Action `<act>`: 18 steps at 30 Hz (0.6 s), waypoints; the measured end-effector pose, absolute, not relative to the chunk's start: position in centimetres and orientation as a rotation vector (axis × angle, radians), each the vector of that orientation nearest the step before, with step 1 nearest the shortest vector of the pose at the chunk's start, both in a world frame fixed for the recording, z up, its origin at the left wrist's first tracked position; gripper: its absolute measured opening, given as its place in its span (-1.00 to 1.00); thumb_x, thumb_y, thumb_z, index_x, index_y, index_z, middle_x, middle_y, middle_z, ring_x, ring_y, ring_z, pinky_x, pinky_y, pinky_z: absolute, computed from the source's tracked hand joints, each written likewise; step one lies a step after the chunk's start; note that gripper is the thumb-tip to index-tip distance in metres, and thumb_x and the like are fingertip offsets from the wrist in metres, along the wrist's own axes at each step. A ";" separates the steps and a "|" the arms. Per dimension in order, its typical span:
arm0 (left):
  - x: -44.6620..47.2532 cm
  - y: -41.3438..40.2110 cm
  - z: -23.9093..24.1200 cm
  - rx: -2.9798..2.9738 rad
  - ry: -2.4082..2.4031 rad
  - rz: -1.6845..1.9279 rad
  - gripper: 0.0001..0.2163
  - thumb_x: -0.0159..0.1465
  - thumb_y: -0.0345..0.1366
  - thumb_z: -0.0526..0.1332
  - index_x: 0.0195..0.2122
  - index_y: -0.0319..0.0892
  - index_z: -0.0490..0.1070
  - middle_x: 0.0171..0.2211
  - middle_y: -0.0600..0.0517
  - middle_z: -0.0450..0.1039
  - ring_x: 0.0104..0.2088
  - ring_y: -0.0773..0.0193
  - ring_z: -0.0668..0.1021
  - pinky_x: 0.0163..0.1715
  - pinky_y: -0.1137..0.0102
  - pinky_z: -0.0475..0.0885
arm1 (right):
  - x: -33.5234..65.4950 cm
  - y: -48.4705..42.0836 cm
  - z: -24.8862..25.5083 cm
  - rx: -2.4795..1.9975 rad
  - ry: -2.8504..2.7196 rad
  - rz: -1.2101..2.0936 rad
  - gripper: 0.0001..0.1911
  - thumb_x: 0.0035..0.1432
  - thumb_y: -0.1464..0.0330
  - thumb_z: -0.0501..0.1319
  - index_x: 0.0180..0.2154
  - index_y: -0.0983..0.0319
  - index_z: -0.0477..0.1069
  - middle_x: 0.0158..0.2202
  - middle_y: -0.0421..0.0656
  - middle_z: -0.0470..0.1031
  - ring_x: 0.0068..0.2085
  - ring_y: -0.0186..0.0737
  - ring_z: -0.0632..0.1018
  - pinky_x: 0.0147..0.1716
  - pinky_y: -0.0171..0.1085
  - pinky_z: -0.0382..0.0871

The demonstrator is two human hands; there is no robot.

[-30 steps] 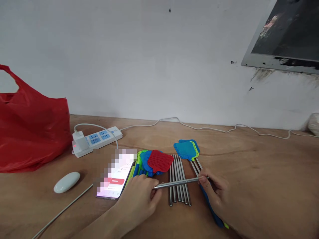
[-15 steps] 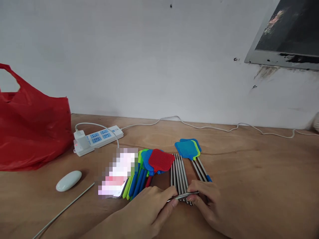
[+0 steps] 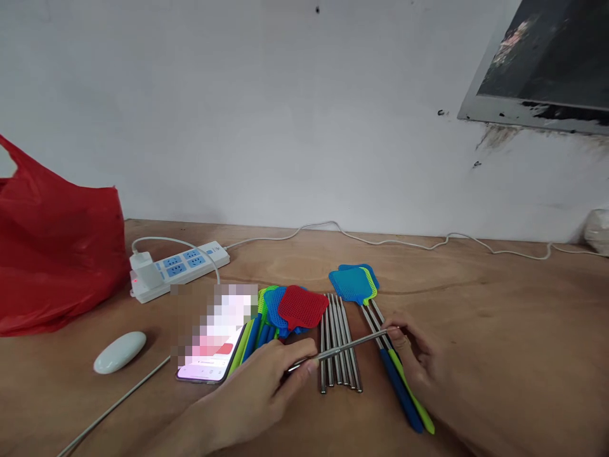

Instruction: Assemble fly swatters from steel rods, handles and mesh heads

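Observation:
My left hand (image 3: 266,384) and my right hand (image 3: 416,358) pinch the two ends of a thin steel rod (image 3: 349,346), stretched out crosswise above a row of several steel rods (image 3: 337,339) lying side by side on the wooden table (image 3: 499,330). Left of the rods lies a pile of fly swatters with a red head (image 3: 302,306) on top. To the right lie assembled swatters with a blue head (image 3: 351,284) and blue and green handles (image 3: 404,393).
A lit phone (image 3: 214,346) lies left of the pile. A white power strip (image 3: 174,268) with a plugged charger, a white oval object (image 3: 118,351), a cable and a red plastic bag (image 3: 52,260) sit further left. A white wall stands behind.
The rod held between my hands was short half a second ago; now it is drawn out long again, with my right hand moved right and away from the left.

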State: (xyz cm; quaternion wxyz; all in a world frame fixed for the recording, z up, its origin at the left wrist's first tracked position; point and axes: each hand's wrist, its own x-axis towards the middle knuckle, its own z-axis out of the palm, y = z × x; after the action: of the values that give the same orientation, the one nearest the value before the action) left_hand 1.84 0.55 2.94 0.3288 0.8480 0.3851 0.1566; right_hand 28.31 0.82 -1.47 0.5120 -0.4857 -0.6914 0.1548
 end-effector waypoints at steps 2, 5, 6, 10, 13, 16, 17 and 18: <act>1.8 0.7 2.7 2.210 1.014 0.405 -0.69 0.52 -0.17 -0.12 -0.28 -0.10 0.30 -0.38 0.12 0.34 -0.37 0.26 0.39 -0.33 0.41 0.24 | 28.4 1.3 -1.6 -1.157 -1.597 0.382 -0.71 0.40 0.16 0.06 -0.32 0.12 0.41 -0.49 -0.22 0.37 -0.45 -0.21 0.41 -0.42 -0.28 0.30; 2.1 0.4 2.5 2.196 1.017 0.394 -0.68 0.52 -0.14 -0.13 -0.24 -0.09 0.34 -0.35 0.09 0.39 -0.33 0.23 0.42 -0.29 0.40 0.26 | 27.5 1.0 -1.7 -1.128 -1.664 0.406 -0.68 0.40 0.16 0.06 -0.36 0.14 0.41 -0.49 -0.22 0.38 -0.45 -0.23 0.41 -0.44 -0.30 0.27; 2.2 0.2 2.4 2.195 1.011 0.392 -0.68 0.52 -0.13 -0.12 -0.24 -0.09 0.35 -0.36 0.09 0.39 -0.33 0.23 0.42 -0.29 0.40 0.27 | 27.0 0.7 -1.6 -1.117 -1.728 0.430 -0.68 0.40 0.18 0.07 -0.37 0.14 0.41 -0.50 -0.22 0.38 -0.46 -0.24 0.41 -0.45 -0.30 0.26; 2.6 -0.3 2.4 2.201 1.012 0.356 -0.68 0.52 -0.11 -0.10 -0.22 -0.09 0.36 -0.35 0.08 0.42 -0.32 0.21 0.43 -0.29 0.40 0.27 | 25.6 -0.1 -1.1 -0.922 -1.993 0.457 -0.75 0.38 0.29 0.09 -0.36 0.16 0.41 -0.55 -0.24 0.37 -0.55 -0.29 0.37 -0.53 -0.31 0.18; 2.5 -0.3 2.5 2.218 1.030 0.309 -0.70 0.52 -0.14 -0.11 -0.19 -0.08 0.36 -0.32 0.08 0.43 -0.30 0.20 0.43 -0.29 0.39 0.26 | 25.5 -0.1 -0.4 -0.901 -2.089 0.462 -0.76 0.40 0.32 0.06 -0.34 0.18 0.40 -0.53 -0.24 0.37 -0.54 -0.30 0.39 -0.52 -0.32 0.18; 2.5 -0.3 2.5 2.258 1.039 0.282 -0.71 0.52 -0.15 -0.11 -0.19 -0.07 0.35 -0.32 0.09 0.44 -0.30 0.20 0.44 -0.30 0.38 0.25 | 25.7 0.1 0.2 -0.926 -2.140 0.514 -0.74 0.40 0.26 0.09 -0.35 0.18 0.40 -0.55 -0.27 0.34 -0.54 -0.32 0.37 -0.53 -0.33 0.15; 2.5 -0.4 2.5 2.284 1.039 0.277 -0.72 0.53 -0.16 -0.11 -0.19 -0.06 0.35 -0.33 0.09 0.44 -0.31 0.19 0.45 -0.31 0.38 0.24 | 25.8 0.0 0.3 -0.945 -2.157 0.553 -0.73 0.40 0.25 0.10 -0.35 0.18 0.41 -0.55 -0.28 0.32 -0.55 -0.33 0.36 -0.54 -0.33 0.14; 2.5 -0.4 2.4 2.318 1.038 0.270 -0.72 0.53 -0.17 -0.11 -0.18 -0.06 0.34 -0.33 0.09 0.45 -0.32 0.19 0.46 -0.32 0.37 0.23 | 25.8 0.0 0.3 -0.970 -2.170 0.596 -0.73 0.40 0.24 0.10 -0.36 0.18 0.40 -0.56 -0.29 0.31 -0.55 -0.34 0.35 -0.54 -0.34 0.12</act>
State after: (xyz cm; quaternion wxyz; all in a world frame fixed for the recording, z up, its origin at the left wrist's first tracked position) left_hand 2.47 -0.36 2.45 0.2894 0.8687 0.3891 0.1011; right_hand 25.77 0.01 0.33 0.3388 -0.3726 -0.8331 0.2287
